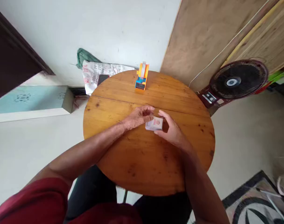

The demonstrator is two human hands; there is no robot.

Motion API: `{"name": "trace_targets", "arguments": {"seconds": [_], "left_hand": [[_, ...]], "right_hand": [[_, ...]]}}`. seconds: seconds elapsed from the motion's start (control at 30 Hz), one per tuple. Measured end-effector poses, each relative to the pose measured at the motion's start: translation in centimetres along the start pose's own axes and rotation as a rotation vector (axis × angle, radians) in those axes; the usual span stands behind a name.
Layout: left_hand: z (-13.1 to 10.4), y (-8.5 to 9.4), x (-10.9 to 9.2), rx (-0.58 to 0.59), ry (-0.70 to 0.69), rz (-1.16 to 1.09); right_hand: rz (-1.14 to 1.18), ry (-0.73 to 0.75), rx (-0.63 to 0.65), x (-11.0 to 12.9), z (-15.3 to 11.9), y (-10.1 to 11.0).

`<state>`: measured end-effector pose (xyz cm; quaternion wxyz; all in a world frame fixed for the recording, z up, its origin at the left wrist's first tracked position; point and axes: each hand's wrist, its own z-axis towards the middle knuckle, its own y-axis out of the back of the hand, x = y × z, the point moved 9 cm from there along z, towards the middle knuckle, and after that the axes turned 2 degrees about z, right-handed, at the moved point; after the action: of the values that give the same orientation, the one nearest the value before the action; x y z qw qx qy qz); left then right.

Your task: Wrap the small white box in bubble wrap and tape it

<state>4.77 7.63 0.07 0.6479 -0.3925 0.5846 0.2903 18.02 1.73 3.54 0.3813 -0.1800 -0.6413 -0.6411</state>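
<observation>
We have a small, whitish, box-shaped pack with reddish print [154, 123] between our two hands, over the middle of the round, varnished, orange-brown wooden counter [142, 168]. Its upper face is pale, carrying a round reddish-brown emblem toward the right end and a few pinkish-red marks beside it, too small for us to read. The side nearer us looks faintly lilac and slightly glossy. The edges look fairly straight, and the corner nearest our left hand [139, 117] is partly covered. We cannot tell whether the pack rests on the wood or sits just above it.

Our left thumb lies over that far left corner, with the forefinger arched beyond it; we cannot tell whether these fingers grip the pack. Our right hand [173, 132] makes a wide C around the right end, its thumb at the near edge and its forefinger beyond the far one, with wood showing in the curve between the palm and the pack.

Farther off, near the counter's far edge, stands an orange-and-blue plastic tape dispenser [142, 76], well apart from our hands.
</observation>
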Motion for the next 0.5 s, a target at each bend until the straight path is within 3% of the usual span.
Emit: {"name": "trace_targets", "arguments": {"seconds": [0.17,0.37,0.5], "left_hand": [[-0.19,-0.95,0.49,0.043,-0.002,-0.027],[0.01,-0.63,1.03,0.023,0.048,-0.117],[-0.05,-0.43,0.82,0.028,0.060,-0.138]], "right_hand": [[-0.058,0.009,-0.059,-0.09,-0.02,0.31],[-0.144,0.034,-0.069,0.19,0.15,0.01],[-0.048,0.009,-0.036,0.25,-0.04,0.15]]}}
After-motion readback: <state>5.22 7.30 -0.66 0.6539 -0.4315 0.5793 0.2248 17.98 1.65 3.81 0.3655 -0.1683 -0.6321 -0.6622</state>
